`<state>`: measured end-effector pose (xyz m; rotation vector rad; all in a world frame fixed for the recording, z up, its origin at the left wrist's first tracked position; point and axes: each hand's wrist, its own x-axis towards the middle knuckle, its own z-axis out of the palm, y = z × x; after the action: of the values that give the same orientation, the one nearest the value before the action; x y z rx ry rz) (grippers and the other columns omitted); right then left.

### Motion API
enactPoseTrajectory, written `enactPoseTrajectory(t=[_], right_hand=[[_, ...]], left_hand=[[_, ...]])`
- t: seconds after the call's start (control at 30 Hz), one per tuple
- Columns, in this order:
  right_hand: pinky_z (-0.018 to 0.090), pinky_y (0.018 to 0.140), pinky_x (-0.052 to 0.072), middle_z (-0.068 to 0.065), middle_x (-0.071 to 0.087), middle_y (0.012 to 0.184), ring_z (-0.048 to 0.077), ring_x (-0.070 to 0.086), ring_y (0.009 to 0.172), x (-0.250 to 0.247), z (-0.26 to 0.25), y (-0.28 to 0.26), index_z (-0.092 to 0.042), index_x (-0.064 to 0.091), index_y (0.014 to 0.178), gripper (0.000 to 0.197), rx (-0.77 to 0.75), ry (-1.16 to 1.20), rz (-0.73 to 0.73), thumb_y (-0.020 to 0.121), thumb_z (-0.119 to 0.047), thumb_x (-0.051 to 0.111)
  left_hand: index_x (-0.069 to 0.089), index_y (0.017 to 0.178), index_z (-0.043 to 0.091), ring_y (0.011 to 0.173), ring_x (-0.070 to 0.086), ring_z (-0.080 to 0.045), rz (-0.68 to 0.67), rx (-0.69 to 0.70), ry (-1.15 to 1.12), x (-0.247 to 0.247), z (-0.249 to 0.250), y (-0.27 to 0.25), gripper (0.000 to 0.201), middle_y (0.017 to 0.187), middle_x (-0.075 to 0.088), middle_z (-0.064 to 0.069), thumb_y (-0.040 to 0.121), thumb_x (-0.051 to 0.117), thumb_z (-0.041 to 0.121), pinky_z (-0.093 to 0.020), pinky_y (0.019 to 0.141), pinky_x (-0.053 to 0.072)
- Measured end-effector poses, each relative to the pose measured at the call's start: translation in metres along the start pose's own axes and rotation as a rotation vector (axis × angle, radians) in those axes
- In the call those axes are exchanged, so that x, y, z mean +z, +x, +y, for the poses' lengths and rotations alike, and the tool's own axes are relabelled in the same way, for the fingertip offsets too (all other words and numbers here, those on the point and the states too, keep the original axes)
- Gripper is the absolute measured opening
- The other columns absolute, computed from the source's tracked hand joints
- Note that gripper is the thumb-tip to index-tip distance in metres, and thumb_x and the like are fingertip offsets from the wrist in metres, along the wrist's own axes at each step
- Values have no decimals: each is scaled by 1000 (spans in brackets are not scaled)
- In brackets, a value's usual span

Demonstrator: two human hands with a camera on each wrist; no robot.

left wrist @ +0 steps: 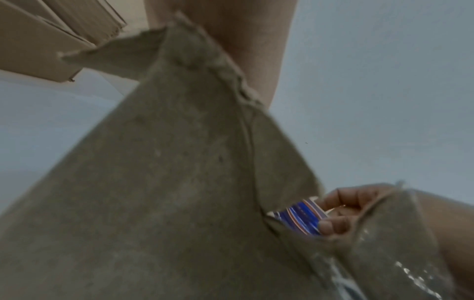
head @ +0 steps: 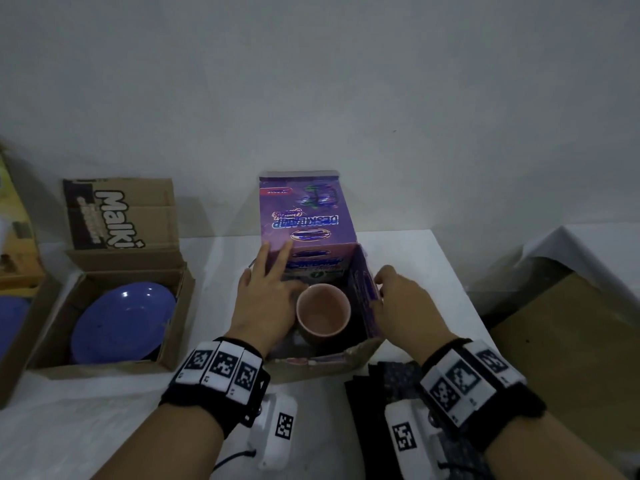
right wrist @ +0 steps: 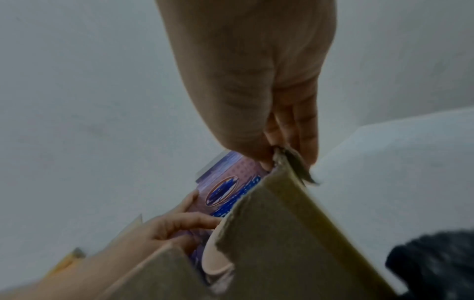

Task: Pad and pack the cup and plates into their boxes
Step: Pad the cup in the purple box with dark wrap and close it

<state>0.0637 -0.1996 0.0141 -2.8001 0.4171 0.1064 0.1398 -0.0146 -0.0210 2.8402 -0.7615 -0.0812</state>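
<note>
A pink cup (head: 323, 311) stands upright inside the open purple printed box (head: 308, 216) at the table's middle; its rim (right wrist: 218, 261) shows past the cardboard in the right wrist view. My left hand (head: 266, 289) lies over the box's left wall with its fingers straight, the tips touching the raised back flap. My right hand (head: 401, 303) pinches the box's right flap (head: 362, 285) between thumb and fingers (right wrist: 284, 154). A blue plate (head: 124, 320) lies in the open brown box (head: 104, 370) at the left. The left wrist view is mostly filled by brown cardboard.
A dark cloth (head: 388, 382) lies on the white-covered table (head: 104, 427) just in front of the purple box, under my right wrist. Another blue plate (head: 10, 320) shows at the far left edge. A brown cardboard sheet (head: 571, 341) sits off the table's right side.
</note>
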Motion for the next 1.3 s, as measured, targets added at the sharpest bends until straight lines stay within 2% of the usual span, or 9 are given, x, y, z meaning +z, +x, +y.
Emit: enactPoseTrajectory(t=[0.2, 0.43, 0.6, 0.77, 0.93, 1.03, 1.13, 1.2, 1.3], right_hand=[[38, 72, 51, 14, 67, 96, 33, 62, 85, 7, 10, 1, -8, 49, 109, 19, 21, 158, -27, 91, -13, 51], [37, 68, 45, 3, 55, 74, 28, 58, 74, -9, 48, -42, -16, 37, 96, 31, 136, 258, -76, 96, -46, 39], [40, 90, 48, 7, 48, 130, 27, 54, 112, 28, 69, -89, -18, 29, 135, 99, 246, -52, -535, 63, -82, 53], [36, 83, 49, 7, 51, 120, 26, 56, 102, 46, 67, -104, -16, 40, 126, 54, 225, -66, -387, 87, -52, 48], [31, 61, 46, 3, 54, 76, 21, 55, 69, 19, 71, -102, -15, 47, 103, 15, 161, 179, -150, 91, -8, 43], [24, 66, 44, 2, 61, 84, 5, 53, 70, -6, 64, -92, -18, 59, 88, 34, 121, 468, 236, 88, 7, 36], [30, 92, 48, 6, 62, 103, 13, 57, 97, -18, 47, -78, -24, 62, 89, 40, 54, 835, 449, 89, 9, 39], [29, 99, 44, 4, 56, 118, 13, 54, 110, -14, 32, -74, -20, 59, 112, 25, 24, 909, 354, 93, -6, 51], [24, 98, 41, 0, 52, 125, 14, 51, 115, 9, 22, -63, -23, 30, 141, 65, 10, 756, 119, 87, -19, 65]], left_hand=[[57, 121, 45, 145, -15, -28, 11, -1, -10, 4, 1, -5, 30, 159, -8, 7, 95, 44, 33, -48, 115, 16], [57, 124, 25, 145, 9, -33, 255, 26, -129, 14, -4, -4, 42, 157, 19, -7, 83, 54, 17, -55, 111, 20], [43, 137, 17, 145, 7, -29, 211, -50, -147, 16, 0, -4, 55, 158, 16, -9, 84, 59, 16, -50, 112, 19], [44, 136, 14, 145, 10, -29, 173, -50, -123, 15, 0, -5, 56, 157, 16, -10, 83, 61, 17, -49, 112, 20], [52, 128, 14, 145, 9, -29, 175, -54, -131, 15, 0, -6, 47, 157, 18, -8, 82, 61, 16, -50, 112, 22], [56, 124, 14, 145, 9, -28, 180, -52, -143, 16, -1, -6, 43, 157, 18, -7, 82, 61, 16, -50, 112, 23], [58, 122, 14, 145, 11, -27, 200, -50, -174, 16, -2, -6, 40, 157, 20, -6, 82, 61, 14, -50, 112, 24], [59, 121, 16, 145, 11, -26, 204, -51, -185, 17, -2, -5, 39, 157, 20, -5, 82, 60, 14, -49, 112, 25], [59, 120, 17, 145, 12, -25, 217, -41, -198, 17, -4, -5, 37, 157, 21, -4, 82, 60, 14, -49, 112, 25]])
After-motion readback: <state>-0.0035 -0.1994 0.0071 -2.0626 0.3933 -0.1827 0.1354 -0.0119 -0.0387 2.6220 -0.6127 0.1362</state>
